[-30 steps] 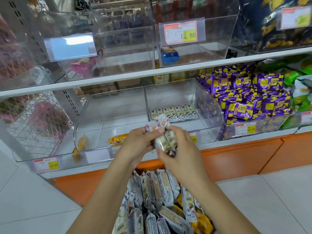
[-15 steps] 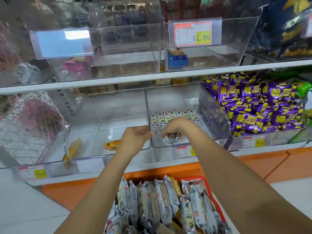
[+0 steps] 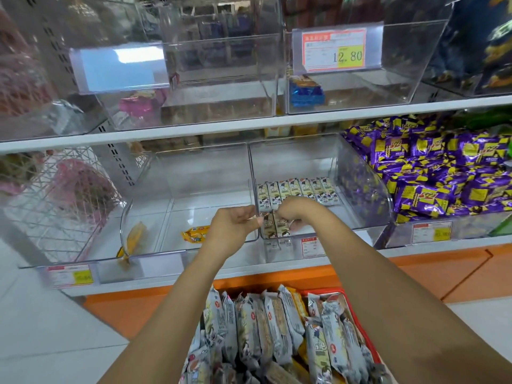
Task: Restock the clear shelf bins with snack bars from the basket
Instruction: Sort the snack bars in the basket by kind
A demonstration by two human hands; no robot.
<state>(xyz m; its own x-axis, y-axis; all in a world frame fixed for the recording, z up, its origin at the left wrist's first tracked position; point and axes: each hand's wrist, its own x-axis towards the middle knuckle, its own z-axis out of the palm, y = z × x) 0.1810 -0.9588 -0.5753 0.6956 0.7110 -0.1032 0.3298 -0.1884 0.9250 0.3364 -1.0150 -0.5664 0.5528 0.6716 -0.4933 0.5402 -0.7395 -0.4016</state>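
Observation:
My right hand (image 3: 295, 210) reaches into the clear shelf bin (image 3: 304, 159) on the lower shelf and grips a few grey-and-cream snack bars (image 3: 274, 227) at the bin's front left corner. A row of several matching bars (image 3: 299, 189) lies flat further back in that bin. My left hand (image 3: 235, 227) is curled beside the bin's left wall, its thumb at the held bars; whether it pinches them is unclear. Below my arms, the red basket (image 3: 360, 317) is packed with upright snack bars (image 3: 263, 328).
The clear bin to the left (image 3: 194, 173) holds one yellow packet (image 3: 195, 234) and another yellow packet (image 3: 133, 239) at its left wall. Purple-and-yellow packets (image 3: 432, 173) fill the bin on the right. Upper-shelf bins carry a 12.80 price tag (image 3: 333, 49). An orange plinth (image 3: 277, 278) runs below.
Both hands moved from above the basket up and forward to the shelf. The right hand carried the bars down into the bin's front corner; the left hand followed to the bin's wall.

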